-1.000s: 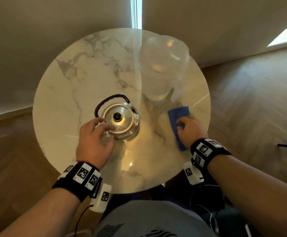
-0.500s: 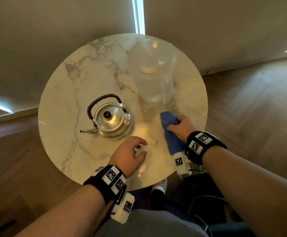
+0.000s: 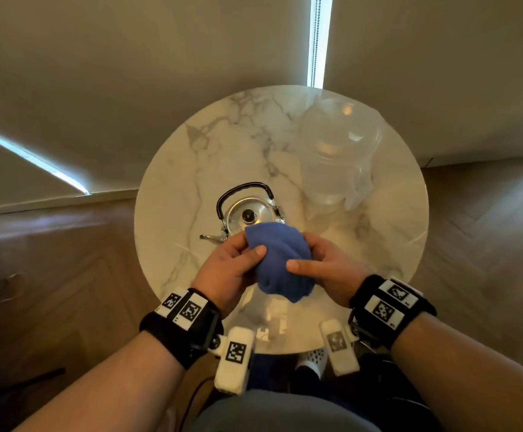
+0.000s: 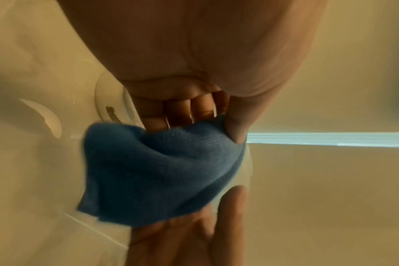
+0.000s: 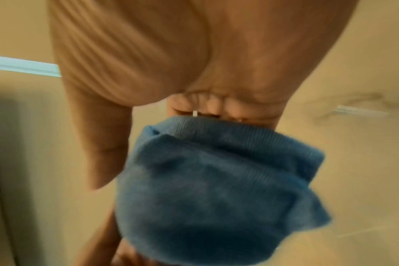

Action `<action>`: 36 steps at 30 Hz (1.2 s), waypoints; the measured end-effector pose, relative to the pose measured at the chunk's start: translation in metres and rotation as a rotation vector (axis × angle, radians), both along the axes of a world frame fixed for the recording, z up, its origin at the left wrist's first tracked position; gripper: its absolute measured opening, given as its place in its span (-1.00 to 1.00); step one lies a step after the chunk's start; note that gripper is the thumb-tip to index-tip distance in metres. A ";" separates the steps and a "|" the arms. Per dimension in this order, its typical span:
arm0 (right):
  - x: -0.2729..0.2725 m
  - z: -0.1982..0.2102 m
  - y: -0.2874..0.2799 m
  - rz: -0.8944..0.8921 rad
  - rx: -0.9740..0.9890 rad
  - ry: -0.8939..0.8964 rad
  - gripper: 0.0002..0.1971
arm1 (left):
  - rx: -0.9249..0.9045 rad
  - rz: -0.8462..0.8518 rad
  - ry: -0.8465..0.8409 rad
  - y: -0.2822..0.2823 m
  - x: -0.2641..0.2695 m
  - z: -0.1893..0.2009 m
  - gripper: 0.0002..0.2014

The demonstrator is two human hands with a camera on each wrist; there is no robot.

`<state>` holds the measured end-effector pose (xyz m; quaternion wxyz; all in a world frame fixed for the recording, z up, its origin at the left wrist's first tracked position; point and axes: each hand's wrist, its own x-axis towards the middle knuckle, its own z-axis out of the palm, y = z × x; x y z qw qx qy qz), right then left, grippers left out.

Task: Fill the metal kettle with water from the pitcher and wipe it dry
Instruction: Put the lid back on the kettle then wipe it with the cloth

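Note:
A blue cloth point(image 3: 277, 260) hangs bunched above the round marble table point(image 3: 176, 182), held from both sides. My left hand point(image 3: 235, 263) pinches its left edge between thumb and fingers. My right hand point(image 3: 319, 266) grips the right side, thumb on top. Both wrist views show the cloth point(image 4: 157, 172) point(image 5: 216, 189) close up, with curled fingers point(image 4: 182, 111) behind it. The metal kettle point(image 3: 249, 215) stands just beyond the cloth, lid on, black handle up, spout pointing left. The clear pitcher point(image 3: 338, 157) stands at the table's back right.
Wood floor surrounds the table. Walls with bright window strips rise behind it. The table's near edge lies below my wrists, with my lap and a foot under it.
My right hand lifted the cloth off the table and brought it to the middle. My left hand came up from the table and took hold of the cloth's left side.

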<state>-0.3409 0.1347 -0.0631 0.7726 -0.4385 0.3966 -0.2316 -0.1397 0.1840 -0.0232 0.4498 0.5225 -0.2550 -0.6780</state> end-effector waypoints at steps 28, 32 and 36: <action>0.109 -0.004 -0.048 0.019 -0.775 1.213 -0.42 | -0.351 -0.521 -1.203 -0.088 0.105 -0.058 -0.09; 0.125 -0.021 -0.053 0.239 -0.775 1.307 -0.38 | -0.327 -0.565 -1.238 -0.090 0.105 -0.068 -0.17; 0.120 -0.016 -0.040 0.213 -0.672 1.257 -0.29 | -0.296 -0.586 -1.249 -0.097 0.107 -0.068 -0.11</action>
